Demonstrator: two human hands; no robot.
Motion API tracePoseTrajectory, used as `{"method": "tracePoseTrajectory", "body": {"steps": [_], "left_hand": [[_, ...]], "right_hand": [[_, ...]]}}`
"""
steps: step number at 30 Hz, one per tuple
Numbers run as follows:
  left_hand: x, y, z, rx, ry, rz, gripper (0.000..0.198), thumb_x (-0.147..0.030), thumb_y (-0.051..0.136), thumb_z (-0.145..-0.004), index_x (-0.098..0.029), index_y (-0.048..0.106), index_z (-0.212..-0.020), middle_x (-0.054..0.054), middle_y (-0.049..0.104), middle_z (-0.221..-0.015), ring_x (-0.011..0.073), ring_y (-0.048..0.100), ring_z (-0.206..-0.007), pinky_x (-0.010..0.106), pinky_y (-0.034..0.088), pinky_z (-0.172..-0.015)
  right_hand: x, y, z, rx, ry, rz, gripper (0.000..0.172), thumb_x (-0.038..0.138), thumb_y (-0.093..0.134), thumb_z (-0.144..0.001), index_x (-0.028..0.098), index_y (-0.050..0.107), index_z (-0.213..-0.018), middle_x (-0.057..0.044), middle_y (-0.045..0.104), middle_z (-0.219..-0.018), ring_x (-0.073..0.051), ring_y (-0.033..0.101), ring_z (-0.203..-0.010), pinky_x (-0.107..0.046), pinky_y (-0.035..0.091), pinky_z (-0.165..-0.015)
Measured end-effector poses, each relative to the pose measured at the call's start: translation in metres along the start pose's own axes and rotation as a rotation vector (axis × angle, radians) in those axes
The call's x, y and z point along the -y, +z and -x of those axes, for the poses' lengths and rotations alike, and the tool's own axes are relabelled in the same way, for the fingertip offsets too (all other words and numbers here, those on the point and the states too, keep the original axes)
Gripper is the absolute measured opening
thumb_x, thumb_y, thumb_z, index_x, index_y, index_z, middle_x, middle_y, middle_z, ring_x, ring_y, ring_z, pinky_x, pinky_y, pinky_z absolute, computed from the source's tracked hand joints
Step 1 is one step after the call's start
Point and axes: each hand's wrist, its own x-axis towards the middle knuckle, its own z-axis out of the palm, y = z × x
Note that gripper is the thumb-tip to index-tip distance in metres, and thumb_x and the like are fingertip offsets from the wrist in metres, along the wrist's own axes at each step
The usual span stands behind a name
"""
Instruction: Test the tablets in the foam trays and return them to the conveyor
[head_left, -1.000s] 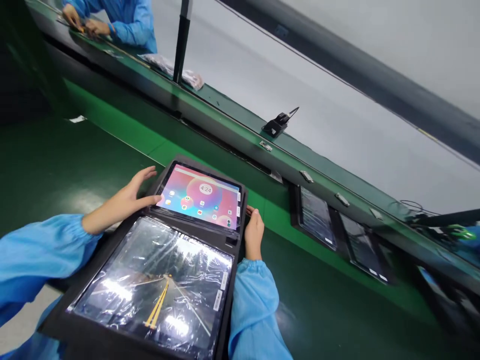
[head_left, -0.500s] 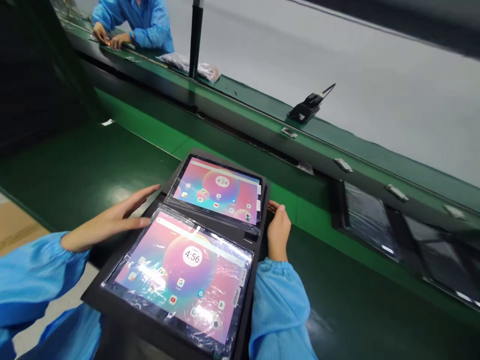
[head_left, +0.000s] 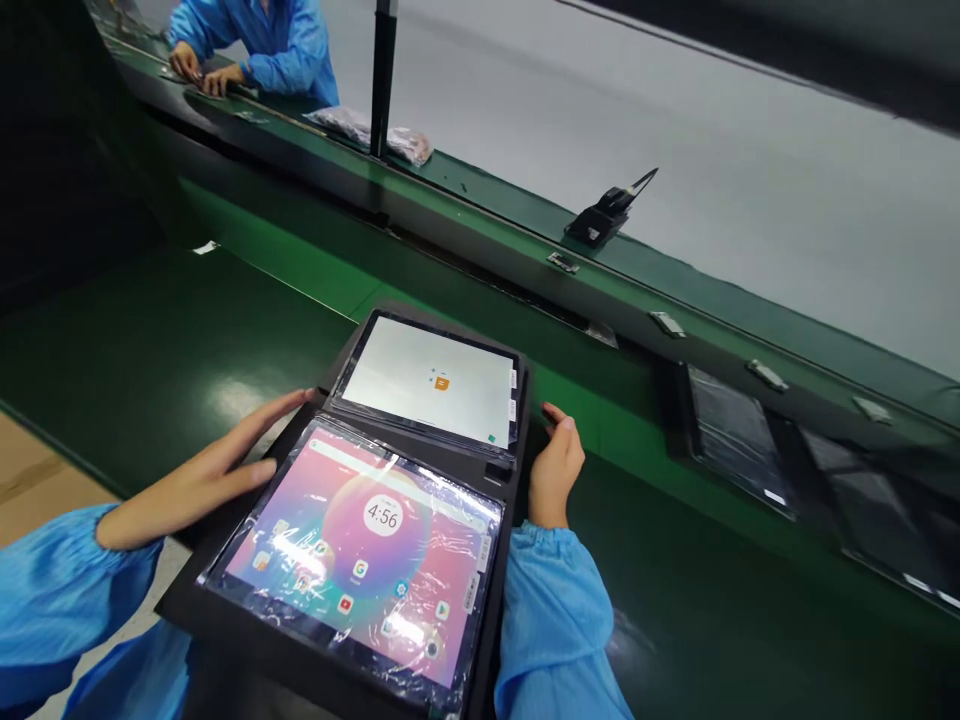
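Observation:
Two tablets lie one beyond the other on a black tray (head_left: 184,600). The near tablet (head_left: 330,535), under crinkled clear film, has a pink and blue home screen reading 4:56. On the far tablet (head_left: 397,370), a white screen carries a small orange calculator icon. My left hand (head_left: 202,480) is open along the tray's left edge, fingers stretched and thumb spread, the thumb tip close to the near tablet's corner. Beside the tray's right edge is my right hand (head_left: 553,470), its fingers loosely bent and apart, with a slight gap to the tray and nothing visible in it.
Film-covered dark tablets (head_left: 739,435) sit on black trays along the green bench (head_left: 675,600) at right. A black device (head_left: 604,215) and a plastic bag (head_left: 409,145) are on the far ledge, near a post (head_left: 381,80). A co-worker in blue sleeves (head_left: 292,55) works at upper left.
The far tablet's screen has gone from its home screen to white with the calculator icon. My left hand has shifted slightly left and down; my right hand sits a little farther from the tray.

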Motion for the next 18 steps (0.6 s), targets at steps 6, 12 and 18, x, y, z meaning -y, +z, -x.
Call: {"method": "tracePoseTrajectory", "body": {"steps": [6, 12, 18], "left_hand": [[-0.016, 0.015, -0.06, -0.26, -0.12, 0.134, 0.06, -0.065, 0.049, -0.091, -0.034, 0.053, -0.143, -0.001, 0.057, -0.147, 0.0291, 0.044, -0.144, 0.046, 0.036, -0.121], [-0.009, 0.018, -0.083, -0.378, -0.097, 0.157, 0.052, -0.063, 0.046, -0.094, -0.027, 0.067, -0.125, 0.0, 0.071, -0.129, 0.0276, 0.053, -0.136, 0.048, 0.026, -0.126], [-0.001, 0.021, -0.094, -0.435, -0.022, 0.153, 0.042, -0.06, 0.052, -0.091, -0.03, 0.072, -0.112, -0.006, 0.075, -0.117, 0.0243, 0.045, -0.143, 0.044, 0.023, -0.128]], "right_hand": [[0.021, -0.001, 0.035, 0.098, -0.115, 0.026, 0.058, 0.055, 0.036, -0.102, 0.017, 0.079, -0.098, -0.013, 0.07, -0.128, -0.027, 0.058, -0.129, -0.047, 0.039, -0.114], [0.031, -0.012, 0.057, 0.18, -0.083, 0.085, 0.053, 0.052, 0.036, -0.104, 0.019, 0.075, -0.12, -0.011, 0.064, -0.14, -0.027, 0.051, -0.139, -0.051, 0.035, -0.119], [0.045, -0.021, 0.063, 0.215, -0.095, 0.162, 0.045, 0.048, 0.043, -0.102, 0.021, 0.075, -0.117, -0.011, 0.065, -0.138, -0.028, 0.047, -0.142, -0.054, 0.034, -0.119]]}}
